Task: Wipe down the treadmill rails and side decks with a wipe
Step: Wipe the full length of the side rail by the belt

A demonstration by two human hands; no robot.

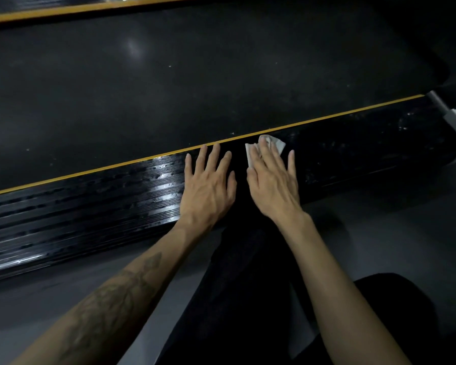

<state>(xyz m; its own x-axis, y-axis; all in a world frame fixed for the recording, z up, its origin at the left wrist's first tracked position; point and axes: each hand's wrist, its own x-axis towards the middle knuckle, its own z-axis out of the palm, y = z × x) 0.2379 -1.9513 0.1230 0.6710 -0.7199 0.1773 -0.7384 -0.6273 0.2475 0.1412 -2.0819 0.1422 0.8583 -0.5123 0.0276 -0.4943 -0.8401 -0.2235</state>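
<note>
Crumpled white paper wipe (270, 146) flat on the black ribbed glossy side deck (90, 206) of the treadmill, near its yellow-striped inner edge, mostly covered by fingers, deck wet-streaked and shining toward its left end, duller and speckled toward the right

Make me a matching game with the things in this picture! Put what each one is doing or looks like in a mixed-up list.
Things:
1. wipe
2. left hand
3. stripe
4. belt

States:
A. thin yellow line along the deck's far edge
B. white, crumpled, pressed under the right hand
C. wide, dark, dull surface beyond the yellow line
D. flat on the ribbed deck, fingers spread, holding nothing

Pairs: 1-B, 2-D, 3-A, 4-C
</note>
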